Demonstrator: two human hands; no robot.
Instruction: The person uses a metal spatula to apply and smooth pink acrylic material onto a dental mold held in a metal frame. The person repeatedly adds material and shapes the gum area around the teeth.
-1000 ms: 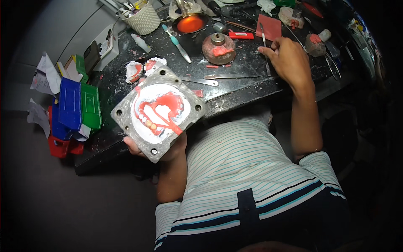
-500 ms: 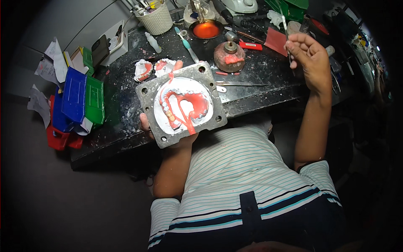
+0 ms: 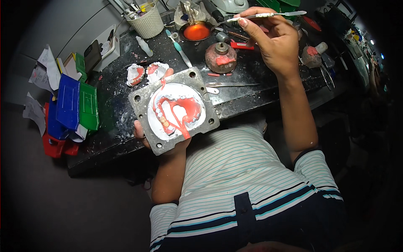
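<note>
From underneath, my left hand (image 3: 140, 131) grips a square grey metal dental flask (image 3: 140, 110), tilted with its face up. White plaster (image 3: 157, 130) fills its round opening. Set in the plaster is a red wax denture pattern (image 3: 192, 108) with pale teeth and a few gold-coloured ones; red strips run from it to the flask's edge. My right hand (image 3: 279, 46) is raised over the bench's far right, fingers closed around a thin wax spatula (image 3: 264, 15) held nearly level. The spatula is apart from the flask. Most of the left fingers are hidden beneath the flask.
On the black bench (image 3: 113, 96) stand a glass spirit burner (image 3: 220, 61), a pan of orange-red liquid (image 3: 196, 32), a toothbrush (image 3: 180, 49), two small denture models (image 3: 135, 74) and a flat metal blade (image 3: 235, 84). Blue bins (image 3: 69, 101) and a white basket (image 3: 147, 26) sit left.
My right hand has moved left, and the spatula has turned from nearly upright to nearly level. The flask appears slightly lower and further left, as the whole view has shifted somewhat.
</note>
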